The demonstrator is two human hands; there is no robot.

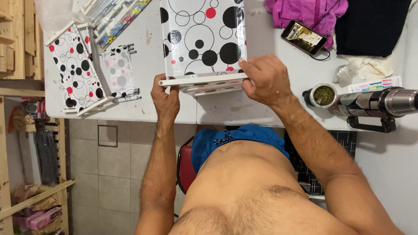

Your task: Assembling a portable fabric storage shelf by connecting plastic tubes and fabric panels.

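The left hand [166, 96] pinches the near left corner of a white patterned panel [201, 39], fingers curled around the end of its white edge rod [202, 81]. The right hand [266, 79] clamps the same near edge at the right corner, thumb on top and fingers wrapped under. The panel, printed with black, grey and red circles, lies flat on the white tabletop [261, 109], its near edge just short of the table's rim. To the left rest more pieces in the same pattern, a large framed panel [74, 69] and a smaller one [118, 72] touching it. To the right, well apart from the hands, stand a cup of green herb [323, 95] and a steel flask [374, 103] on its side. Farther back lie a phone [304, 37] on pink cloth [305, 11] and a dark cloth [370, 24].
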